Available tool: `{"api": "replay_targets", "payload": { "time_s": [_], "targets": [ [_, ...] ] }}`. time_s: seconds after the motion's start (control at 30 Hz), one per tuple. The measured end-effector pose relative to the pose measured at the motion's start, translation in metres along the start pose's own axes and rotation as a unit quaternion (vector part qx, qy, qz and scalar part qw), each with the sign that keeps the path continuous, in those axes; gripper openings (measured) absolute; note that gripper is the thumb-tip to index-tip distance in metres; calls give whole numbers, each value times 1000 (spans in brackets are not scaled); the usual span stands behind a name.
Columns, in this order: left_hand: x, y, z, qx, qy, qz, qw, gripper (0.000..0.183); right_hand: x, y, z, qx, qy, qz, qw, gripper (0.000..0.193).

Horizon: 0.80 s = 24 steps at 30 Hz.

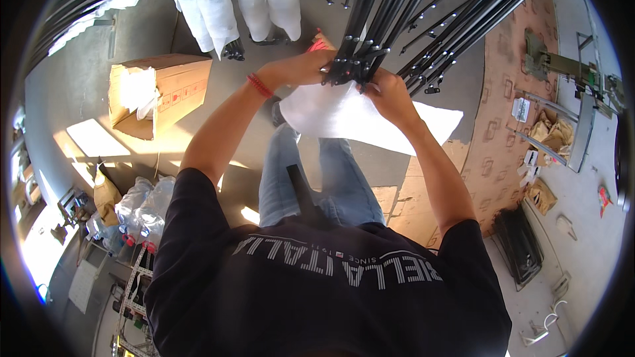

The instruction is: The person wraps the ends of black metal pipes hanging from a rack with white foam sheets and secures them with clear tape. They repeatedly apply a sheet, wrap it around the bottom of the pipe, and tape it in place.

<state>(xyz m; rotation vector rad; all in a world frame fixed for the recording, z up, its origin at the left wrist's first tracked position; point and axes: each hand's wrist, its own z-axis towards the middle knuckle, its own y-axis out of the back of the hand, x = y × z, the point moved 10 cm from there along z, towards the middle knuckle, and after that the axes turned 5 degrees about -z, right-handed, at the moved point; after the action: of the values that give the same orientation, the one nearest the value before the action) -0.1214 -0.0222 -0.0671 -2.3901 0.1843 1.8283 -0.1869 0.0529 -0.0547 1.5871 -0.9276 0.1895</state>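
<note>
A: Who is pictured, and with what?
B: A person in a black short-sleeved T-shirt with pale lettering and faded blue jeans works at a cluster of slim, glossy black metal tubes, which runs from the upper edge to lower ends at half past twelve.

A: And the hands?
B: The left hand, a red beaded bracelet at its wrist, is at twelve, against the left side of the tube ends. The right hand, toward half past one, meets their other side.

A: Is either grip closed on something?
B: Fingers on both are bent inward, but their tips are largely hidden; I cannot tell whether either is clamped on tube, sheet or both.

A: Which sheet?
B: A smooth, thin white sheet, spread just below the tube ends from eleven to half past two, a pointed corner at its right.

A: And around them?
B: A second group of black metal tubes slants at half past one. Tall bundles wrapped in white padding and clear film are at eleven, an open brown cardboard box at ten.
</note>
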Motion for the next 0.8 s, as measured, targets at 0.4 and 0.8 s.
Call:
{"api": "replay_targets", "payload": {
  "time_s": [0.4, 0.8],
  "targets": [
    [-15, 27, 0, 22, -48, 170, 984, 15, 54, 44, 14, -47, 85, -83, 992, 9],
    [-70, 58, -14, -184, -140, 287, 930, 6, 53, 77, 3, -211, 114, 59, 969, 10]
  ]
}}
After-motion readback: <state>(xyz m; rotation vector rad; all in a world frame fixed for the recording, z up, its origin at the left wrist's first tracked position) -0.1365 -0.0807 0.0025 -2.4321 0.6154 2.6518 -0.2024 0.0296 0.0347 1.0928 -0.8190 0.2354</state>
